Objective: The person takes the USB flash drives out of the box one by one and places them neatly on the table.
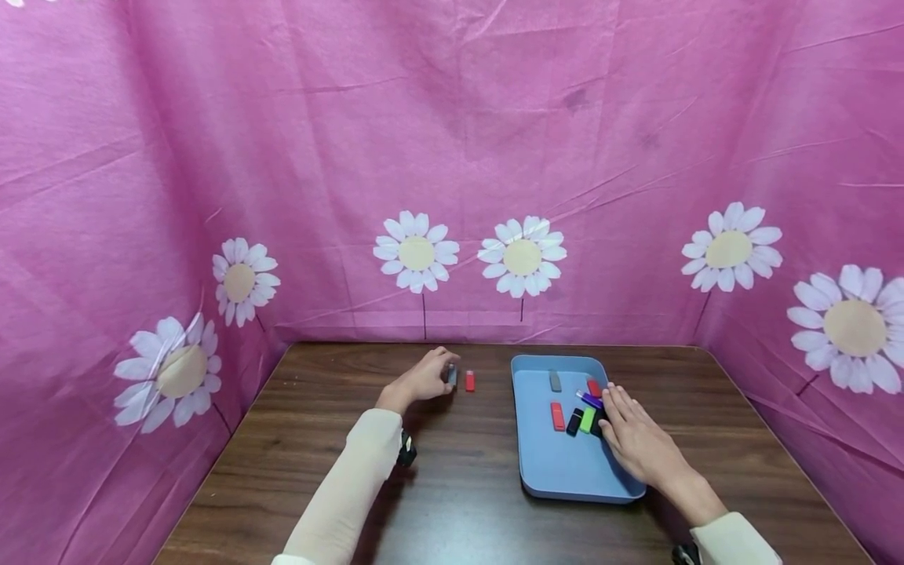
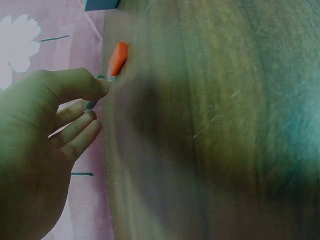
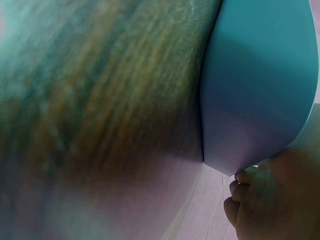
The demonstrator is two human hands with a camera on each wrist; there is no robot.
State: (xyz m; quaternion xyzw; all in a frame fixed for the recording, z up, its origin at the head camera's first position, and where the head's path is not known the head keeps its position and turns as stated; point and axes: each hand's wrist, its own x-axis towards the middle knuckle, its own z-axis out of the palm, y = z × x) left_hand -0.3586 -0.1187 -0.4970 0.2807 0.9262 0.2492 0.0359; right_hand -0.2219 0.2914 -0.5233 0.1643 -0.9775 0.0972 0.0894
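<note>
Pink fabric [image 1: 311, 141] hangs creased on three sides of me, printed with large white daisies [image 1: 416, 253] whose pale yellow centers sit above thin dark stems [image 1: 424, 318]. A brown wood-grain counter [image 1: 459, 502] stretches out before me, its far edge running along the foot of the backdrop, while light leaves a pale sheen on the surface nearest me and paler patches on the fabric.

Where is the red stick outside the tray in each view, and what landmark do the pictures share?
Head: the red stick lies just below centre, between the left hand and the tray.
Left wrist: it is at upper left, just above the thumb tip.
Right wrist: not in it.
Shared landmark: the tray, right of centre in head, cut by left wrist's top edge, upper right in right wrist.
</note>
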